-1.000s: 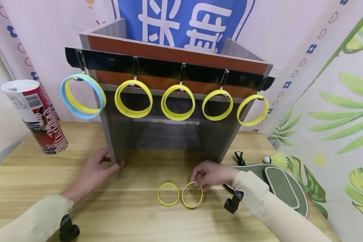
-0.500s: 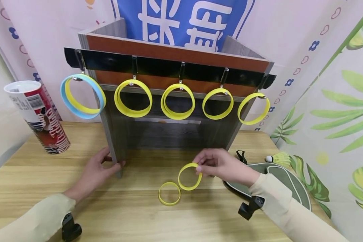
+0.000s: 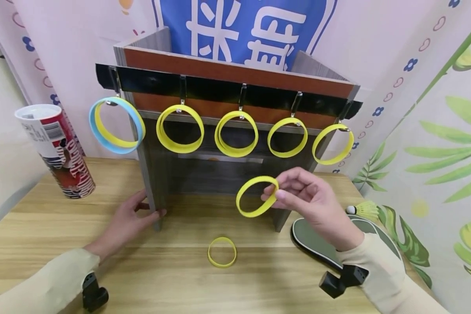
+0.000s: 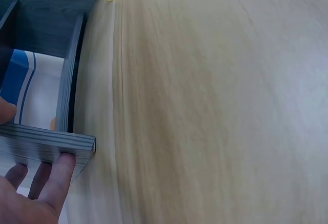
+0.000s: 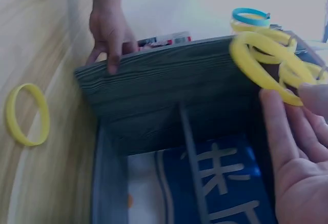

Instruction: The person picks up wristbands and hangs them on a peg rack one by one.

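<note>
My left hand (image 3: 125, 224) grips the left side panel of a grey wooden shelf (image 3: 157, 179), thumb at its front edge. In the left wrist view, its fingers (image 4: 56, 183) press the panel's outer face. My right hand (image 3: 318, 205) pinches a yellow wristband (image 3: 255, 214) between thumb and fingers, in the air before the shelf's right half. Another yellow wristband (image 3: 222, 265) lies on the table in front. Along the shelf's black strip (image 3: 212, 89), several metal hooks carry yellow wristbands (image 3: 235, 152); the leftmost also bears a blue wristband (image 3: 102, 136).
A red and white can (image 3: 59, 152) stands on the table left of the shelf. To the right lie a green racket case (image 3: 318, 242), partly behind my right forearm, and a shuttlecock (image 3: 363, 210). A printed cloth (image 3: 357, 39) hangs behind.
My right hand has lifted the pinched wristband off the table, up and to the right toward the hooks. The left hand keeps its grip on the shelf panel.
</note>
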Tool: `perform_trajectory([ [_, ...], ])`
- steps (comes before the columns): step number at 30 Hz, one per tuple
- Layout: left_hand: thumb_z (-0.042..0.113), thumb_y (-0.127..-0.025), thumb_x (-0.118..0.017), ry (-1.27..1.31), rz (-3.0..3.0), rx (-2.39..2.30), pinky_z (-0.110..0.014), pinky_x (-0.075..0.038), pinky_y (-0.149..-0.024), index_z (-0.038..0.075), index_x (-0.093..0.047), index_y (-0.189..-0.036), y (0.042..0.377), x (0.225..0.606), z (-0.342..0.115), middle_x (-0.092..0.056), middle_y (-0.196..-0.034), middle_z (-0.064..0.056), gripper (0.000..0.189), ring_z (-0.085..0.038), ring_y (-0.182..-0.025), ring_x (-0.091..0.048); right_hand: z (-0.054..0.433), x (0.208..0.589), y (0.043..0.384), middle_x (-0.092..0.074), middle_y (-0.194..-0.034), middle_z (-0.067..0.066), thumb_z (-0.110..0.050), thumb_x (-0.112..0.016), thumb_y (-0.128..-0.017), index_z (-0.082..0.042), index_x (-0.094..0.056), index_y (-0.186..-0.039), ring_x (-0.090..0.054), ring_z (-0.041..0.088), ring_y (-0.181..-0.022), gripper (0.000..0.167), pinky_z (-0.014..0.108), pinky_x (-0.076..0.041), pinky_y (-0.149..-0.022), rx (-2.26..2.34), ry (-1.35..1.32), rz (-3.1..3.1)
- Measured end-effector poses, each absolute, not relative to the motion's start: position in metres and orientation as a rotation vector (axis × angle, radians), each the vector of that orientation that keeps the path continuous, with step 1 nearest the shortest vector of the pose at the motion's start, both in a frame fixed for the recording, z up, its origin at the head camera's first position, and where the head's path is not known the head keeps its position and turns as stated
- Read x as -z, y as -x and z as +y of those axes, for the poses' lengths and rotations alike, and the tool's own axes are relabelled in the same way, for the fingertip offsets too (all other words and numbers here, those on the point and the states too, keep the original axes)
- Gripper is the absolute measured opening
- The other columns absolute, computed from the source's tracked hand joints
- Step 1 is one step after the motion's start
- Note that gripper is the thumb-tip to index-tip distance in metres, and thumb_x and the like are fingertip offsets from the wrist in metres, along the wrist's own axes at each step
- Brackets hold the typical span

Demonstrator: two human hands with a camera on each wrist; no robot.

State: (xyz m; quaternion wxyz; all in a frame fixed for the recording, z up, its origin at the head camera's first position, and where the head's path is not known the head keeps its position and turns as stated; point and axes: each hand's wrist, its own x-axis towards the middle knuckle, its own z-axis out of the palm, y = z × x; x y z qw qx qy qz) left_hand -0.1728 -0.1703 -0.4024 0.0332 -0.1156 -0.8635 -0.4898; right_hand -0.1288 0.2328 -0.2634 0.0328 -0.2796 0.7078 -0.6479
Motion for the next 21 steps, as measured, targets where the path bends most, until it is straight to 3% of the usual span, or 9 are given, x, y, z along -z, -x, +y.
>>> perform_trajectory([
  [9,0.024,-0.101,-0.070,0.375,-2.664,1.526,-0.026,-0.055,-0.078,0.014,-0.039,-0.161,0.173,0.406,-0.173,-0.052,-0.155,-0.021,0.069,-0.038,-0.122,-0.057,0.227,0.246,0.122,-0.077,-0.111,0.007,0.008,-0.050,-0.104,-0.004,-0.060,-0.116,-0.076,0.020,-0.106,0.019,0.033,-0.061,-0.094,2.410,0.928,2.033],
  [21,0.023,-0.100,-0.071,0.367,-2.644,1.545,-0.026,-0.056,-0.077,0.011,-0.044,-0.158,0.173,0.404,-0.170,-0.054,-0.153,-0.021,0.065,-0.038,-0.121,-0.058,0.215,0.235,0.128,-0.078,-0.106,0.007,0.000,-0.056,-0.105,-0.004,-0.059,-0.111,-0.077,0.021,-0.104,0.008,0.032,-0.059,-0.100,2.803,0.757,1.855],
])
